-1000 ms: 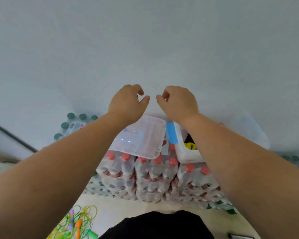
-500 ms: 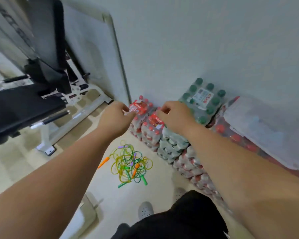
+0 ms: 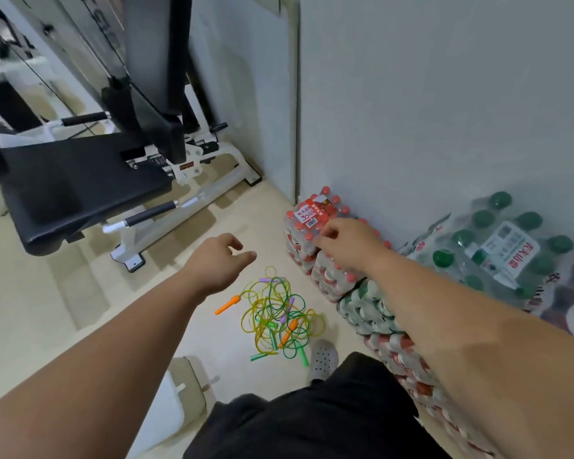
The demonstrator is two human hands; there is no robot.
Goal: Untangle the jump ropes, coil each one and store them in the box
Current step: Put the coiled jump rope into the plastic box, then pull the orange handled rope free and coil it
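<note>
A tangled heap of jump ropes (image 3: 275, 313) lies on the pale floor in front of my feet: yellow and green cords with orange, green and purple handles. One orange handle (image 3: 226, 305) sticks out to the left. My left hand (image 3: 216, 263) hovers in the air above the heap's left side, fingers loosely curled, holding nothing. My right hand (image 3: 345, 243) is stretched out above the packs of red-capped bottles, fingers loosely bent, holding nothing. No storage box for the ropes is plainly visible.
Shrink-wrapped packs of red-capped bottles (image 3: 312, 220) and green-capped bottles (image 3: 504, 246) are stacked along the white wall on the right. A black and white weight bench (image 3: 90, 190) stands at the left. A pale object (image 3: 166, 405) sits by my left leg.
The view has swung down and left from the wall and a clear lidded container on the bottle packs to the floor. Both hands have moved apart and lowered over the ropes and the bottles.
</note>
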